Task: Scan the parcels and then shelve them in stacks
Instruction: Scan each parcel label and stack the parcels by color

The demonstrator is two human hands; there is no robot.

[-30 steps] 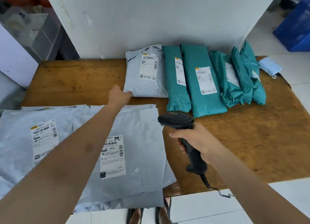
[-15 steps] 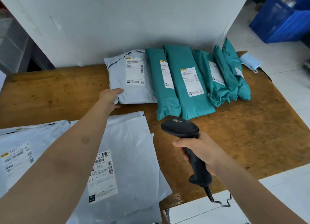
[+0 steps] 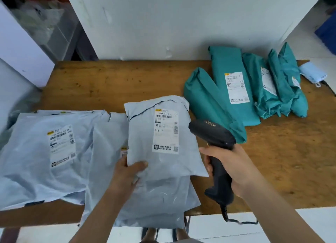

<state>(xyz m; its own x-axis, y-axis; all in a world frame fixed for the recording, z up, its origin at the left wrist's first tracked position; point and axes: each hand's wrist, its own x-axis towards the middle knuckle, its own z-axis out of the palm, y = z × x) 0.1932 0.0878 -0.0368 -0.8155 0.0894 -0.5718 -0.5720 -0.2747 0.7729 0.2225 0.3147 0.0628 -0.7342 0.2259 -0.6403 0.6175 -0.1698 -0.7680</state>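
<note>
Left hand (image 3: 127,172) pinched the grey parcel's (image 3: 160,135) lower edge at frame centre, label up; right hand (image 3: 234,167) had a closed grip round the barcode scanner (image 3: 215,146).

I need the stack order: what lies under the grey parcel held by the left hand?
A larger grey parcel, on the table. Its label is almost covered.

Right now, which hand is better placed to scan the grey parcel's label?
The right hand. It grips the scanner beside the grey parcel, close to its upturned label. The left hand is pinching the parcel's near edge, steadying it.
</note>
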